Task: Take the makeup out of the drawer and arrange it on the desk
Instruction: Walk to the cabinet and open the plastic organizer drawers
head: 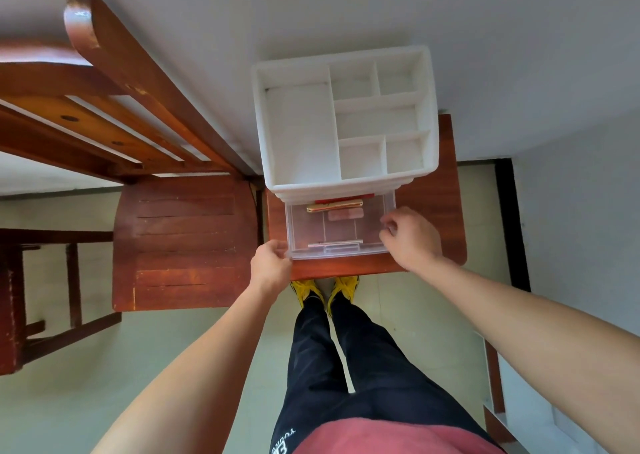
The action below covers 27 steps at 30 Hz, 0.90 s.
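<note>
From my feed I count two hands, both on the one clear drawer (304, 232) that stands pulled out of the white organiser (346, 184). The left hand (272, 263) grips the drawer's front left corner, fingers curled round it. The right hand (410, 237) pinches the drawer's right rim with bent fingers.

The organiser sits on a small wooden table (446, 190), and its open top is split into six compartments: one large on the left and five smaller on the right.

Inside the drawer I see three pieces of makeup, all toward the back: a gold tube (334, 208), a flat pink piece (345, 215) just in front of it, and a red strip (343, 198) half hidden under the organiser.

One wooden chair (183, 242) stands beside the table, on the left.
</note>
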Each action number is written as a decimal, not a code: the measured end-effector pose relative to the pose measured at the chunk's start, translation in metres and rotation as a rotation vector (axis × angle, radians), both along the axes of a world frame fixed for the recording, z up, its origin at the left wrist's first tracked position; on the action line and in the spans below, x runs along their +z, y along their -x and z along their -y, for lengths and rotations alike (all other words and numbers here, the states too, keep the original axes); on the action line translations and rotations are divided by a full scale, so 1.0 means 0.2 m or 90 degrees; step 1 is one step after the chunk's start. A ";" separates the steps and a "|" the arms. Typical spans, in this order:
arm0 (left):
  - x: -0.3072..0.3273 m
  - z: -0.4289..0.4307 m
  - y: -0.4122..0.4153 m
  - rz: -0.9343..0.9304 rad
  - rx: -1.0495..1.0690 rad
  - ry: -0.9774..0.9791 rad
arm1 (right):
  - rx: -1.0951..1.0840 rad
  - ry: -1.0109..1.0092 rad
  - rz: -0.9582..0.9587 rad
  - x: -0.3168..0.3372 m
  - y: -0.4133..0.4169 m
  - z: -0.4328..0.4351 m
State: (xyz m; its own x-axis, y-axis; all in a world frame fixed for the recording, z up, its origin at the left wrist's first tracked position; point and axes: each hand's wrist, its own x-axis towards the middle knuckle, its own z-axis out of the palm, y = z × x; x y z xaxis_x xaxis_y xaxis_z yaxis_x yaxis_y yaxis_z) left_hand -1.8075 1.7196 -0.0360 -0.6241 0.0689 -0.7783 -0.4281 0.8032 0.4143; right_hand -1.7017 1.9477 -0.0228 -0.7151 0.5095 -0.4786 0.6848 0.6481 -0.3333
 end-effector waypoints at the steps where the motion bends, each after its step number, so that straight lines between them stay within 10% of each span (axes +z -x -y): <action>1: -0.01 0.01 -0.01 0.000 0.000 0.002 | 0.041 0.009 0.002 0.00 0.03 0.02; 9: -0.05 0.04 -0.03 -0.020 0.014 -0.016 | 0.342 -0.058 0.041 -0.17 0.25 0.13; 27: -0.05 0.08 0.00 0.000 -0.027 -0.033 | 0.369 -0.042 0.097 -0.23 0.34 0.20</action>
